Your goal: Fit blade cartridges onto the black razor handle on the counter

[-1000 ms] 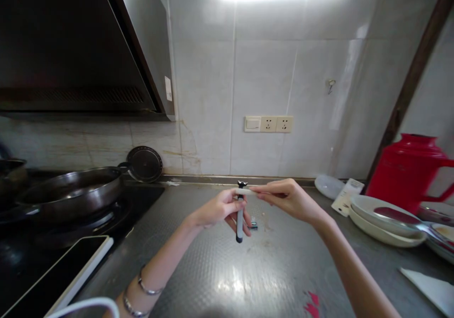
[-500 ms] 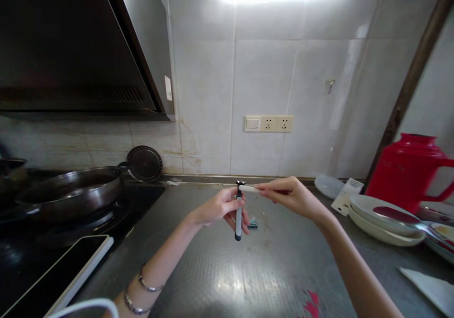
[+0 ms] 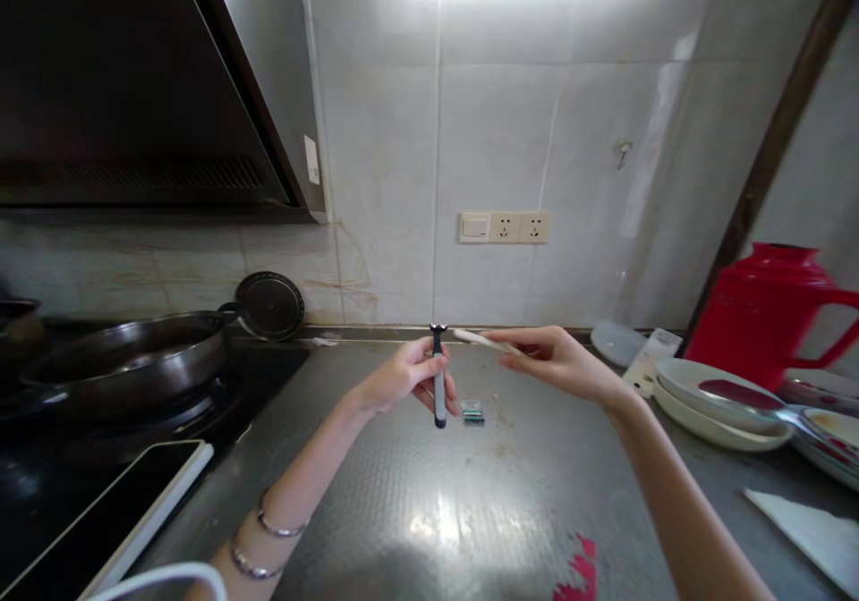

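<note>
My left hand [image 3: 417, 376] is closed round the grey and black handle of a razor [image 3: 439, 391], which stands upright with its dark head at the top. Pinched between the fingers of my right hand [image 3: 560, 361] is a slim white stick with a rounded end [image 3: 473, 337]. Its tip points left, a small gap away from the razor head; its other end is hidden by my fingers. Just behind and right of my left fingers, a small clear case with green and dark strips [image 3: 473, 413] lies on the metal counter [image 3: 429, 485].
At left are a steel pan [image 3: 134, 359] on the black stove [image 3: 282, 373], a dark round disc [image 3: 269, 306] and a phone-like slab [image 3: 114, 520]. Stacked plates [image 3: 711, 395], a red jug [image 3: 758, 315] and a white sheet [image 3: 805, 529] sit at right. The range hood [image 3: 161, 91] overhangs the left.
The white stick has come away from the razor head, where it was touching before. My left hand and the razor have shifted slightly left and up, leaving more of the small case visible.
</note>
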Available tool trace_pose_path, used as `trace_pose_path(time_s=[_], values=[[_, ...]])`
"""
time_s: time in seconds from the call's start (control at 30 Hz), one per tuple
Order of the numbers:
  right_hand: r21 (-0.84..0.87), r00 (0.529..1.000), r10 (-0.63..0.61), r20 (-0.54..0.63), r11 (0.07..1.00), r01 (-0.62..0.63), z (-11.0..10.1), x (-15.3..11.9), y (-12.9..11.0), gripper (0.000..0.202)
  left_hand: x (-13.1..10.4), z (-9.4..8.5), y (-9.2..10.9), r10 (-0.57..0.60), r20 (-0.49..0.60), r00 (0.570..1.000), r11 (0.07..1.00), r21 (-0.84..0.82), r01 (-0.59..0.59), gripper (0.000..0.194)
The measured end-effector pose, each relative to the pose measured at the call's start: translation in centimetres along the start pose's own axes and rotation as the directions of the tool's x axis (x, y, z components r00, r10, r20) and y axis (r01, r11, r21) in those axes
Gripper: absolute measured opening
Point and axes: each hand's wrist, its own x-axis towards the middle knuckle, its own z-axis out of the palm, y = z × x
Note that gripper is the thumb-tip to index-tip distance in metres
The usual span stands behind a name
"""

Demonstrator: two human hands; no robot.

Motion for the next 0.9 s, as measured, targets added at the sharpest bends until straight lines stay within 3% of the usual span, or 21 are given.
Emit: trace_pose_path(time_s=[0.27,0.4,0.5,0.6,0.77,0.9], values=[[-0.016,0.985,0.152,-0.077,0.988,-0.154,1.1,0.5,0.1,0.035,-0.7,-0.9,1.3,0.041,-0.077,0.996,0.997,0.066,-0.036,0.026],[-0.294,0.959,0.202,-0.2,0.921,-0.256,2.4,1.1,1.1,0.035,-1.1,-0.9,1.9,0.06,-0.077,0.995,0.994,0.094,-0.053,0.023],[-0.476,0.927,0.333,-0.174,0.795,-0.375,4.4,1.8,2.6,0.035,-1.2,-0.8,2.1,0.065,-0.072,0.995,0.994,0.094,-0.058,0.023],[-0.582,0.848,0.524,-0.075,0.668,-0.464,7.3,2.2,4.7,0.03,-1.3,-0.7,2.2,0.069,-0.063,0.996,0.993,0.097,-0.062,0.023],[-0.604,0.798,0.602,-0.037,0.623,-0.498,12.2,2.2,7.6,0.028,-1.3,-0.7,2.2,0.069,-0.056,0.996,0.993,0.098,-0.063,0.023],[-0.612,0.784,0.621,-0.014,0.614,-0.498,14.7,2.3,9.0,0.031,-1.3,-0.4,2.3,0.066,-0.046,0.997,0.994,0.094,-0.062,0.022]])
